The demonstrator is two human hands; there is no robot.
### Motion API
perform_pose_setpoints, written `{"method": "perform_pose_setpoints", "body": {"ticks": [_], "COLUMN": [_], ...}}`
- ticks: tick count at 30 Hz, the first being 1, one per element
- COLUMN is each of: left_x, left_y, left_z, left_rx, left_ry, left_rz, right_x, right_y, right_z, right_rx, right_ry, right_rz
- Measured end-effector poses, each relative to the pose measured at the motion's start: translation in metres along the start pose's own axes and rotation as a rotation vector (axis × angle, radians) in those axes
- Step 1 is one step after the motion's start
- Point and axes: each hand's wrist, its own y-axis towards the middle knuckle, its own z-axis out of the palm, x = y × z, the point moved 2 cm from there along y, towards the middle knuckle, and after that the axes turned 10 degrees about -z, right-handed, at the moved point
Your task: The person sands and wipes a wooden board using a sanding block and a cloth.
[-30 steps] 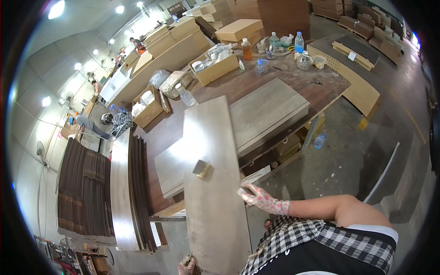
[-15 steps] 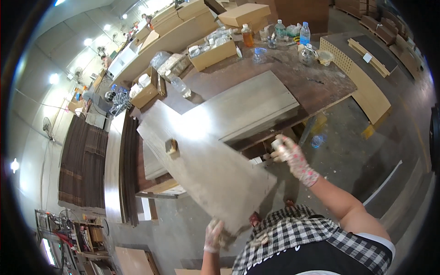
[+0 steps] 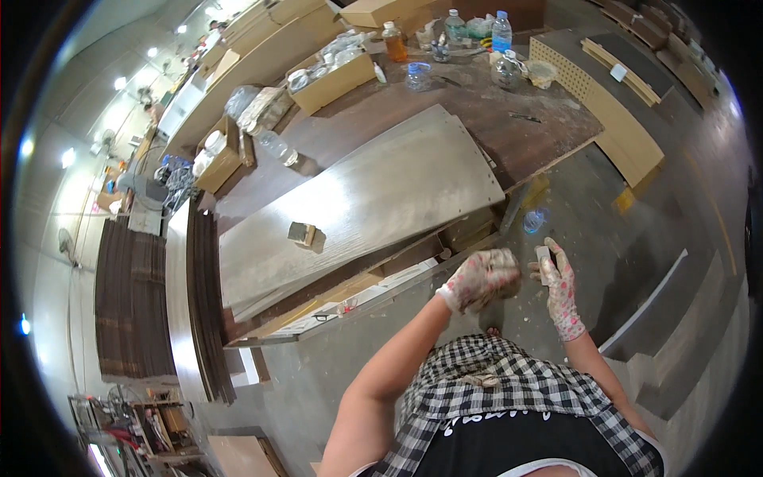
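Note:
In front of me my left hand, in a pink-spotted white glove, is closed with its fingers curled. Something brownish and blurred may be in it, but I cannot make it out. Just to its right, my gloved right hand grips a small pale block between thumb and fingers. Neither hand touches the grey wood-grain panel, which lies flat on the workbench on top of another panel. A small dark-and-tan block rests on the panel's left part.
On the brown workbench stand an open cardboard box of containers, a bottle of amber liquid, a clear bottle lying down and a jug. Stacked dark boards stand at left. A curved perforated board is at right.
The grey panel, tilted off the bench at its near end before, now lies flat along it. My left hand has let go of its near end and moved right, close to my right hand.

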Motion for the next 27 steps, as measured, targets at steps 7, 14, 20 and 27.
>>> {"method": "perform_pose_setpoints", "body": {"ticks": [7, 14, 20, 27], "left_x": [0.005, 0.051, 0.036, 0.032], "left_y": [-0.146, -0.139, -0.112, -0.088], "left_z": [-0.241, -0.452, -0.415, -0.388], "left_rx": [-0.56, -0.882, -1.136, -1.083], "left_ry": [0.522, 0.016, 1.243, 1.274], "left_rz": [0.599, 0.322, -0.059, 0.115], "right_x": [0.013, -0.012, -0.031, -0.014], "right_y": [-0.013, 0.042, 0.077, 0.101], "right_z": [0.073, 0.215, 0.223, 0.195], "right_rx": [0.022, -0.008, -0.062, -0.078], "right_ry": [-0.671, -0.797, -0.895, -0.831], "right_rz": [-0.558, -0.905, -0.789, -0.705]}}
